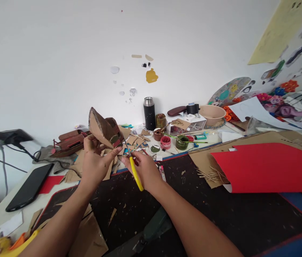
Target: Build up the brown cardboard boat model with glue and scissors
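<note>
My left hand (94,165) is closed on a brown cardboard model (103,129), shaped somewhat like a boat hull, and holds it up tilted above the work surface. Yellow-handled scissors (136,174) are in my right hand (150,172), their blades pointing up beside the right side of the model. Whether the blades touch the cardboard I cannot tell. Both hands are close together, over the far edge of a dark cutting mat (194,210). Behind the left hand lies another brown-red cardboard model (72,143).
Cardboard scraps (137,140) lie behind the hands, near open paint jars (182,142) and a black thermos (149,116). Red paper (268,169) curls up at right. At left are a black phone (29,187) and a power strip (6,136). A dark green cutter (156,223) lies in front.
</note>
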Motion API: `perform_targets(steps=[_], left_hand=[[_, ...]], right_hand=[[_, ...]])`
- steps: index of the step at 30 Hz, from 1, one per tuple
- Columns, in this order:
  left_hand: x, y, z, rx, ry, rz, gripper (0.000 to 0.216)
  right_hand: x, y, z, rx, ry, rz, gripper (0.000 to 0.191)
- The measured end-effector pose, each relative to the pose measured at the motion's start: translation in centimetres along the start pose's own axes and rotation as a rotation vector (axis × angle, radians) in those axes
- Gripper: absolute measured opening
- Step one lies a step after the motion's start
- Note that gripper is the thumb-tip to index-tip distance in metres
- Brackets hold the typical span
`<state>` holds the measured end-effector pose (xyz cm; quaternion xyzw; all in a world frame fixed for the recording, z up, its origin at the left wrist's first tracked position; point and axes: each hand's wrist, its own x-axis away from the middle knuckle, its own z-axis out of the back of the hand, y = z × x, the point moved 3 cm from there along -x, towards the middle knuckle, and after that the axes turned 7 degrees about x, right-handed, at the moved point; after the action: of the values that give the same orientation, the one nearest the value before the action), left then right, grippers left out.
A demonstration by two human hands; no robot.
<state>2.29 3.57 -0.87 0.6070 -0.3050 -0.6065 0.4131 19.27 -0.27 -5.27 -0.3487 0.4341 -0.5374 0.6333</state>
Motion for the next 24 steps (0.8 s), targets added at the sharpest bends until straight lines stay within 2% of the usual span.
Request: perform_targets(steps=[12, 24], left_hand=[[0.0, -0.4, 0.0, 0.003, -0.007, -0.032, 0.071], [0.1, -0.7, 0.1, -0.072, -0.007, -0.038, 0.066]], right_hand=[[-0.2, 0.0, 0.3, 0.079, 0.005, -0.015, 0.021], [-0.5, 1.3, -0.5, 0.224, 0.020, -0.012, 0.009]])
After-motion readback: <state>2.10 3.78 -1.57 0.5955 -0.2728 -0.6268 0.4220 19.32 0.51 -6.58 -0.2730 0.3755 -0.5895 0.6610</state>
